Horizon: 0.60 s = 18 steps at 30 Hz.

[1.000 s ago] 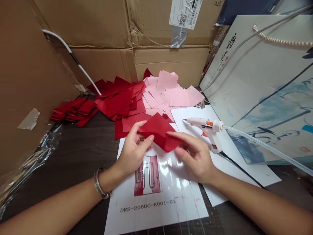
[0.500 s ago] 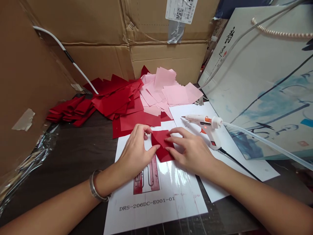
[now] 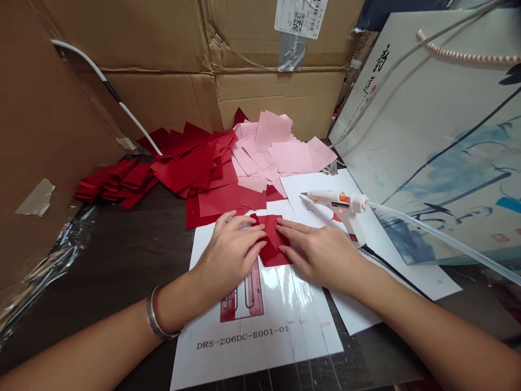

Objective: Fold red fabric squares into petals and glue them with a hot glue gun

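A small red sheet [image 3: 273, 239], felt-like or paper, lies under my fingers with its left part folded over. My left hand [image 3: 234, 244] holds it from the left, fingertips and thumb pressed close together on the fold. From the right, my right hand [image 3: 317, 247] holds it down with its fingertips and thumb on the surface. Beneath is a white printed sheet [image 3: 260, 358] with a red-and-grey picture and a line of text. Just right of my right hand stands a white glue gun [image 3: 337, 201] with its orange trigger and clear glue stick.
Red sheets [image 3: 191, 168] and pink sheets [image 3: 280, 144] lie in loose piles behind my hands. Rolled red pieces [image 3: 118, 182] sit at the left. Cardboard walls [image 3: 163, 103] enclose the back and left. A painted bag [image 3: 448, 141] leans at the right, over white paper [image 3: 391, 282].
My left fingers have moved right onto the red sheet, whose left part now folds over. My right fingers have drawn closer together on it. The view has shifted slightly.
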Each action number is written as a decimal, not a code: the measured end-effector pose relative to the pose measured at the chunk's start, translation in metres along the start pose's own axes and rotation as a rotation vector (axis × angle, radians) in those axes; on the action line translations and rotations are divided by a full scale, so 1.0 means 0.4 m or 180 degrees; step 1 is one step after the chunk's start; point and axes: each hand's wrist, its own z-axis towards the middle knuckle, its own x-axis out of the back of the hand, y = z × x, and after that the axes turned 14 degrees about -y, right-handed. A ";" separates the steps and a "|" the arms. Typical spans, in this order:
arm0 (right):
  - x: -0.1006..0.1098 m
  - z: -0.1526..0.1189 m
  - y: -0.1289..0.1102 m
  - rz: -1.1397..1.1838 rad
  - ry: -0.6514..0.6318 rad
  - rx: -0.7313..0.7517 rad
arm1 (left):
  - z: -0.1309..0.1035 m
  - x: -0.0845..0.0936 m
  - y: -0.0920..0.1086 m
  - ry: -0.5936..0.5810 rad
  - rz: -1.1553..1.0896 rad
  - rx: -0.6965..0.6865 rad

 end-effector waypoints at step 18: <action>0.021 -0.006 0.019 0.0118 0.0047 -0.0331 | -0.005 -0.003 -0.003 -0.0133 0.0063 -0.0166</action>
